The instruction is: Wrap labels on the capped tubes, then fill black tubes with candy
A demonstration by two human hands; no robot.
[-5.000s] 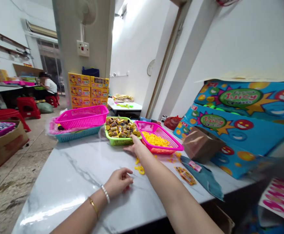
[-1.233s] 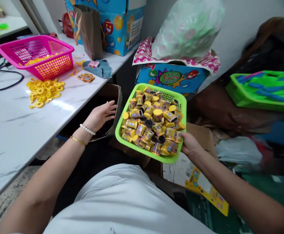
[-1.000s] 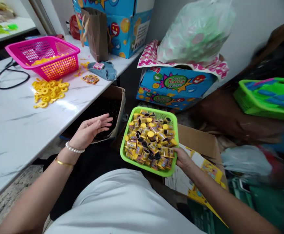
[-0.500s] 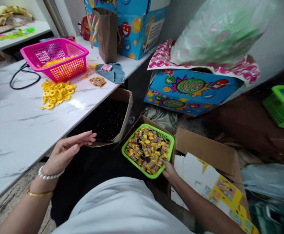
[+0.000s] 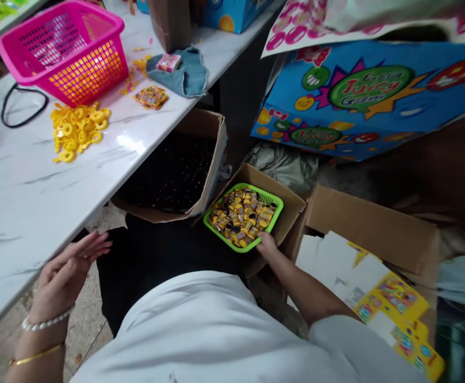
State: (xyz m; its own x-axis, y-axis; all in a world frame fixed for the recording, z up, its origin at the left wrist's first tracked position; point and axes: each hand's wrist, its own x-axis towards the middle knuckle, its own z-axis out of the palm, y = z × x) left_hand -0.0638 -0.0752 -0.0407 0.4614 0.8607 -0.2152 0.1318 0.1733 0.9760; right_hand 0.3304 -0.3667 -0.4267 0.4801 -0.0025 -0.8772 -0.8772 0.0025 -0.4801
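My right hand (image 5: pixel 267 244) is closed on the near right rim of a green plastic basket (image 5: pixel 277 221). Many small yellow labelled pieces with black ends (image 5: pixel 238 215) fill it. The basket is low, over an open cardboard box (image 5: pixel 292 208). My left hand (image 5: pixel 70 268), with a pearl bracelet (image 5: pixel 47 323) on its wrist, holds nothing; its fingers are stretched out beside the table edge. To the left of the basket stands a carton (image 5: pixel 215 165) with dark small pieces inside.
A marble-patterned table (image 5: pixel 13 213) holds a pink basket (image 5: pixel 86 74), a heap of yellow ring-ended pieces (image 5: pixel 76 130), small cards (image 5: pixel 151 98) and a denim cloth (image 5: pixel 194 72). At right are a blue gum carton (image 5: pixel 336 101) and a box (image 5: pixel 371 229) with flat printed packaging (image 5: pixel 399 298).
My left hand has drawn back left and down toward me. The green basket, still in my right hand, sits lower inside the cardboard box's outline. The view has shifted nearer and downward.
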